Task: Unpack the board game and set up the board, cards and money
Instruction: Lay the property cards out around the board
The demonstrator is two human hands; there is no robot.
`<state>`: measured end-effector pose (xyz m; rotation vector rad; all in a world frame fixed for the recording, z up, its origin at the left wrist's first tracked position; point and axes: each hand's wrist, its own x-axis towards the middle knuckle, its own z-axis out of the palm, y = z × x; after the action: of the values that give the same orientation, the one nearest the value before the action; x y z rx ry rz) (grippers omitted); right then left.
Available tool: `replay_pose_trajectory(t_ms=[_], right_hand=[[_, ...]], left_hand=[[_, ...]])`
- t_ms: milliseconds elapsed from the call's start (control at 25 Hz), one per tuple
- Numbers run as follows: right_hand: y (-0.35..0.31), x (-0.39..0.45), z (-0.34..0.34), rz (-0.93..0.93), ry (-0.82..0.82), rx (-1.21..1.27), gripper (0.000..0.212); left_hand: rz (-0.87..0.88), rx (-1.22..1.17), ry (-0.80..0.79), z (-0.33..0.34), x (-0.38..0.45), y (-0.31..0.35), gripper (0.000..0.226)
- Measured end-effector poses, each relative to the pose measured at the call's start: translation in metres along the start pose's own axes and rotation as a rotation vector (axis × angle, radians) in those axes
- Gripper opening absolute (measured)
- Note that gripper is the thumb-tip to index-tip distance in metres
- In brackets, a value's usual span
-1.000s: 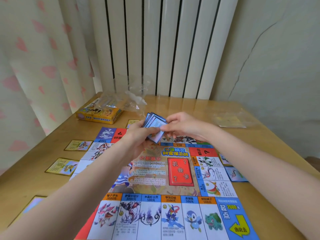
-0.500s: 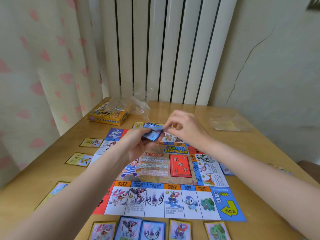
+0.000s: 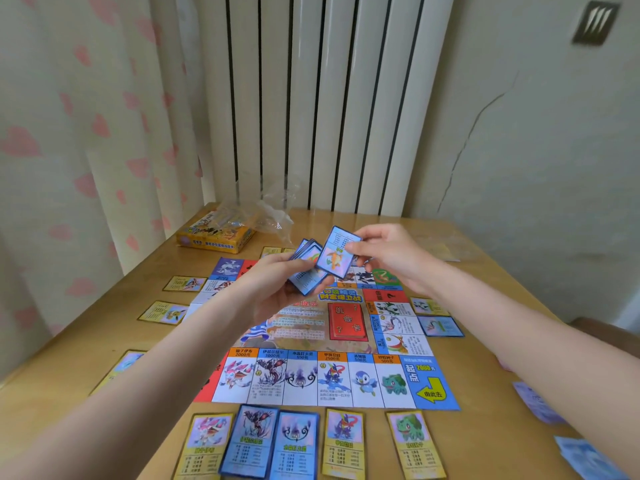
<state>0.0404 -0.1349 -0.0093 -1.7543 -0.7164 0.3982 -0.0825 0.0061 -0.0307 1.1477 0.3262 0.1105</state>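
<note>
The colourful game board (image 3: 322,341) lies flat on the wooden table (image 3: 485,282). Above its far half, my left hand (image 3: 273,289) holds a small stack of blue-edged cards (image 3: 306,268). My right hand (image 3: 391,254) pinches a single blue card (image 3: 337,254) lifted off that stack, face toward me. Several property cards (image 3: 343,441) lie face up in a row along the board's near edge. More cards (image 3: 164,311) lie beside its left edge and others (image 3: 440,325) by its right edge.
The yellow game box (image 3: 214,233) sits at the table's far left corner with crumpled clear plastic wrap (image 3: 270,213) beside it. Another clear bag (image 3: 446,249) lies far right. Bluish paper money (image 3: 540,403) lies near the right edge. A radiator and curtain stand behind.
My right hand has drawn one card off the stack and raised it to the right. The view has tilted up and back, revealing the row of cards along the board's near edge.
</note>
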Motion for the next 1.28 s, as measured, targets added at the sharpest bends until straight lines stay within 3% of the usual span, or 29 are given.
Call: replay_pose_trajectory(t_ms=[120, 240, 440, 760, 1000, 1280], right_hand=[[-0.006, -0.003, 0.003, -0.011, -0.016, 0.054, 0.01], [-0.021, 0.0, 0.018, -0.067, -0.075, 0.189, 0.023], [-0.027, 0.026, 0.021, -0.093, 0.117, 0.231, 0.032], [0.047, 0.097, -0.003, 0.141, 0.282, -0.305, 0.043], [0.077, 0.157, 0.01, 0.224, 0.229, -0.431, 0.041], [0.088, 0.173, 0.025, 0.197, 0.101, -0.625, 0.035]], left_hand=[[0.067, 0.049, 0.021, 0.007, -0.003, 0.0, 0.017], [0.198, 0.015, 0.107, 0.01, 0.001, 0.011, 0.028], [0.286, -0.009, 0.126, 0.005, 0.001, 0.033, 0.019], [0.16, -0.03, 0.227, -0.036, 0.039, 0.027, 0.034], [0.1, -0.011, 0.263, -0.059, 0.079, 0.024, 0.029], [0.093, 0.007, 0.249, -0.065, 0.095, 0.016, 0.026]])
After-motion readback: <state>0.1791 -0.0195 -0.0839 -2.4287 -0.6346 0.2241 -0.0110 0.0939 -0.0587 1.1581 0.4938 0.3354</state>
